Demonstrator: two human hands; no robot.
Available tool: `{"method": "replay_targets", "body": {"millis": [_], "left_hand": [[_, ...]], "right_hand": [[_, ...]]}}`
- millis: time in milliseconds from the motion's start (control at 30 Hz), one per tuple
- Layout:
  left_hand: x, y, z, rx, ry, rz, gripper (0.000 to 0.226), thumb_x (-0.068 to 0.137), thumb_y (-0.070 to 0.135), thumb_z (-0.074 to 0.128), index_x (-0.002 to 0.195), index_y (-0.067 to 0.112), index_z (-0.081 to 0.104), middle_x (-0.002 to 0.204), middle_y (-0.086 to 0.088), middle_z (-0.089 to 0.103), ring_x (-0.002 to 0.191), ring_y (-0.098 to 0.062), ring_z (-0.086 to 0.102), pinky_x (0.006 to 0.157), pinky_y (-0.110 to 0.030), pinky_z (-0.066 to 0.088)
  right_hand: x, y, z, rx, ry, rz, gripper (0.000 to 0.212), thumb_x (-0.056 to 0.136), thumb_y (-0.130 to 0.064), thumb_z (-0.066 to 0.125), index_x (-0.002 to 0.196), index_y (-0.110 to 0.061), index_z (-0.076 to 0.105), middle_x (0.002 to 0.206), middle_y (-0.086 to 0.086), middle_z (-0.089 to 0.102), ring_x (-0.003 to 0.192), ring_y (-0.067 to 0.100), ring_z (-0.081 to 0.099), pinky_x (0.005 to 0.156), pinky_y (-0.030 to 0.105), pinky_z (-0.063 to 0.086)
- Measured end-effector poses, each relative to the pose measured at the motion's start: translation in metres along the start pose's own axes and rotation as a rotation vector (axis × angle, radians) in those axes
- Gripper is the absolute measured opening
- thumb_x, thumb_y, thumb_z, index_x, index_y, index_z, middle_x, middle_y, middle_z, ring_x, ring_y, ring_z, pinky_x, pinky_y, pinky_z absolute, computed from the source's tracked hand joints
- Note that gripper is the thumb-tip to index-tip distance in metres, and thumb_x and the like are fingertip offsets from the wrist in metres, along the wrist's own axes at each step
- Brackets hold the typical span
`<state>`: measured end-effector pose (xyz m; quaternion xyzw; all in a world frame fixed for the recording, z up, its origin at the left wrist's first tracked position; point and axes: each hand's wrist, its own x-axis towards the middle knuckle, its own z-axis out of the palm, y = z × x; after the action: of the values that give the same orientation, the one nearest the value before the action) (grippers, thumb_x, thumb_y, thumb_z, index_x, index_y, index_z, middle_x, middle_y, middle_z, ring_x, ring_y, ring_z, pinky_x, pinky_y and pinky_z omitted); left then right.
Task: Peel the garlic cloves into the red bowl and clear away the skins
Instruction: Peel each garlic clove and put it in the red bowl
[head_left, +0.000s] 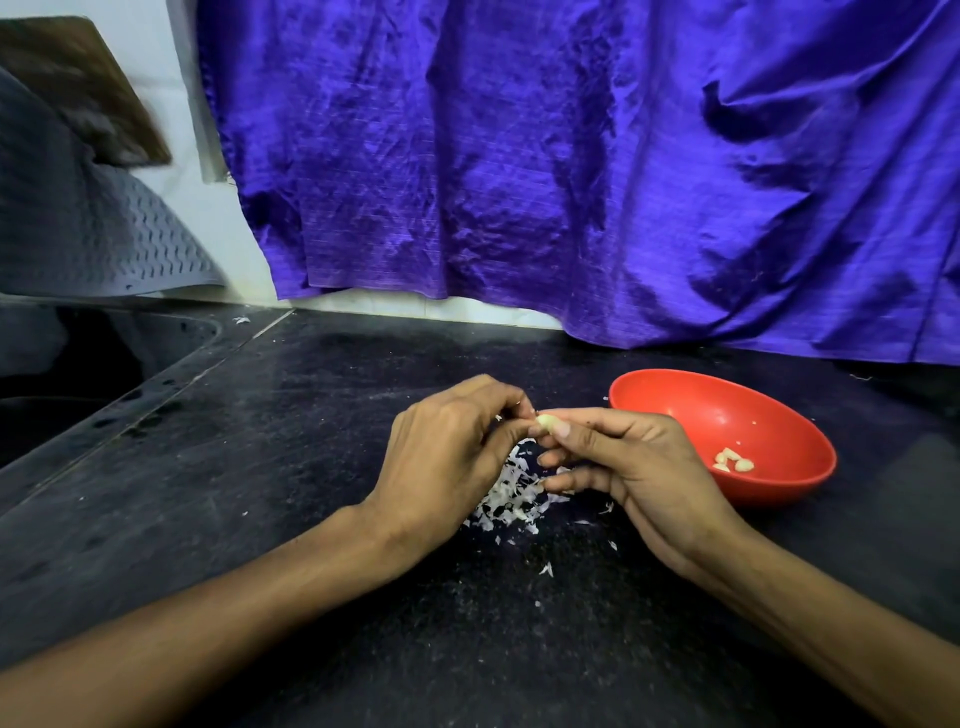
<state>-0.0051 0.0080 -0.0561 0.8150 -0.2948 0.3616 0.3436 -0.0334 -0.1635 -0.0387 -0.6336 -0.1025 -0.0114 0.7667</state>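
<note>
Red bowl (779, 410); pale cream garlic clove (545, 422); white skins (511, 496); black speckled countertop (260, 467); purple-blue cloth (571, 156); grey chevron-patterned mat (104, 249).

Our two bare forearms come in from the lower corners of the frame and converge just below its centre. Our left hand (447, 447) shows its back to the camera, knuckles uppermost, fingers curled inward with the tips bunched toward the right hand. Our right hand (631, 457) lies turned on its side, thumb on top, thumb and forefinger closed in a pinching grip at the point where both hands meet; its lower fingers are loosely bent beneath. The fingertips of both hands touch. Both wrists are nearly straight, raised off the worktop.
</note>
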Motion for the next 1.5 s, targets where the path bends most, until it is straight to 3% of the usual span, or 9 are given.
{"method": "replay_targets", "body": {"millis": [333,700,1000,1067,1167,1233,1333,1500], "left_hand": [[0.0008,0.0013,-0.0008,-0.01,-0.111,-0.001,0.007,0.092,0.041,0.053,0.096,0.034,0.051,0.089,0.022,0.05,0.066,0.009,0.045,0.061,-0.031,0.046],[-0.0008,0.0038,-0.0015,-0.031,-0.112,0.033,0.008,0.091,0.04,0.054,0.096,0.033,0.05,0.092,0.018,0.055,0.065,0.006,0.046,0.059,-0.033,0.048],[0.0003,0.0029,-0.002,-0.075,-0.068,-0.107,0.023,0.087,0.022,0.069,0.093,0.033,0.05,0.085,0.016,0.068,0.056,-0.005,0.057,0.064,-0.038,0.053],[0.0005,0.0018,-0.0019,-0.072,-0.07,-0.12,0.029,0.087,0.016,0.07,0.098,0.034,0.051,0.087,0.018,0.07,0.054,0.001,0.056,0.064,-0.038,0.054],[0.0006,0.0019,-0.0024,-0.074,-0.086,-0.13,0.024,0.089,0.023,0.069,0.104,0.037,0.057,0.09,0.02,0.071,0.052,0.013,0.052,0.064,-0.036,0.055],[0.0002,0.003,-0.0033,-0.064,-0.1,-0.125,0.01,0.089,0.038,0.067,0.097,0.034,0.063,0.081,0.02,0.07,0.052,0.012,0.053,0.062,-0.032,0.054],[0.0003,0.0047,-0.0053,-0.052,-0.082,-0.086,0.017,0.086,0.046,0.067,0.091,0.031,0.067,0.067,0.024,0.06,0.054,0.012,0.052,0.057,-0.025,0.048],[0.0015,0.002,-0.0051,-0.095,-0.062,-0.014,0.022,0.084,0.046,0.066,0.104,0.035,0.062,0.095,0.019,0.065,0.057,0.002,0.054,0.058,-0.033,0.052]], "right_hand": [[-0.0007,-0.0012,-0.0007,0.001,-0.042,-0.028,0.031,0.078,-0.01,0.064,0.108,0.0,0.067,0.092,0.017,0.071,0.072,0.016,0.066,0.058,0.027,0.057],[0.0004,-0.0027,0.001,0.019,-0.038,0.003,0.026,0.076,-0.017,0.064,0.095,0.001,0.069,0.081,0.013,0.069,0.066,0.015,0.064,0.054,0.026,0.056],[0.0027,-0.0029,-0.0023,0.052,0.006,0.002,0.024,0.083,-0.016,0.06,0.097,0.001,0.068,0.083,0.014,0.068,0.063,0.015,0.064,0.052,0.025,0.055],[0.0029,-0.0029,-0.0025,0.053,0.01,0.002,0.025,0.083,-0.015,0.06,0.098,0.002,0.068,0.083,0.014,0.068,0.063,0.015,0.064,0.052,0.026,0.055],[0.0029,-0.0026,-0.0025,0.051,0.007,-0.001,0.027,0.081,-0.016,0.061,0.099,0.002,0.068,0.084,0.014,0.067,0.063,0.015,0.064,0.052,0.026,0.055],[0.0023,-0.0029,-0.0022,0.043,0.0,-0.002,0.026,0.08,-0.017,0.062,0.097,0.001,0.069,0.085,0.015,0.068,0.062,0.014,0.063,0.052,0.026,0.055],[0.0014,-0.0024,-0.0014,0.035,-0.011,0.0,0.025,0.079,-0.016,0.062,0.097,0.001,0.069,0.084,0.014,0.07,0.061,0.013,0.062,0.051,0.025,0.055],[-0.0001,0.0001,0.0002,-0.035,-0.029,0.014,0.024,0.077,-0.018,0.065,0.093,0.001,0.071,0.083,0.01,0.07,0.06,0.011,0.059,0.049,0.024,0.054]]}}
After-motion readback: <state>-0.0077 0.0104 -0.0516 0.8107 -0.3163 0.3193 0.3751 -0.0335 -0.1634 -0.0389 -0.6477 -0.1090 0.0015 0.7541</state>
